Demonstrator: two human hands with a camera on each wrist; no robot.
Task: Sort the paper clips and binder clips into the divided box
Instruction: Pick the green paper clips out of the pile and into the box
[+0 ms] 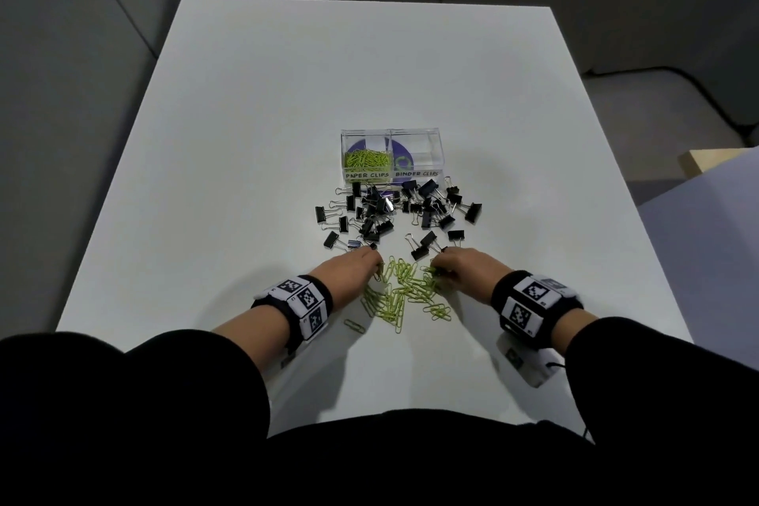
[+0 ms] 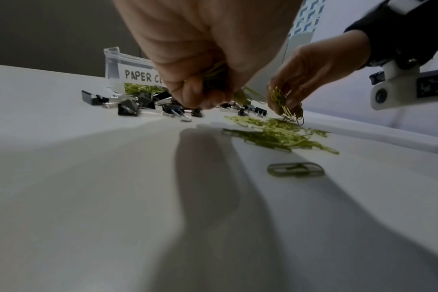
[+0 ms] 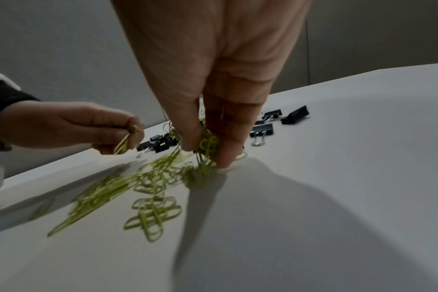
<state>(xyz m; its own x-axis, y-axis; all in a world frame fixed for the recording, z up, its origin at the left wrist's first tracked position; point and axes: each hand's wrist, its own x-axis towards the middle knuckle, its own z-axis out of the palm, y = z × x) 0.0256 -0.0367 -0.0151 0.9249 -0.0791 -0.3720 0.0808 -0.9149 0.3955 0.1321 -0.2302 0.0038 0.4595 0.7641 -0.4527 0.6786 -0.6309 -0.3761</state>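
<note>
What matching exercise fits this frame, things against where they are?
Things:
1. black binder clips
2. lone paper clip
3. right hand
4. BINDER CLIPS compartment

Places or states:
A. empty of clips
B. scattered just in front of the divided box
C. pinching green clips
D. apart, nearer the left wrist

Pairs: 1-B, 2-D, 3-C, 4-A

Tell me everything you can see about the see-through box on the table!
The divided box is clear plastic, rectangular, open on top and upright on the white table, beyond the scattered black binder clips. A middle wall splits it into two compartments. Handwritten labels on its front read PAPER CLIPS on the left and BINDER CLIPS on the right. The left compartment holds a heap of green paper clips; the right one shows no clips. Something purple shows through the bottom. Neither hand touches it.
</note>
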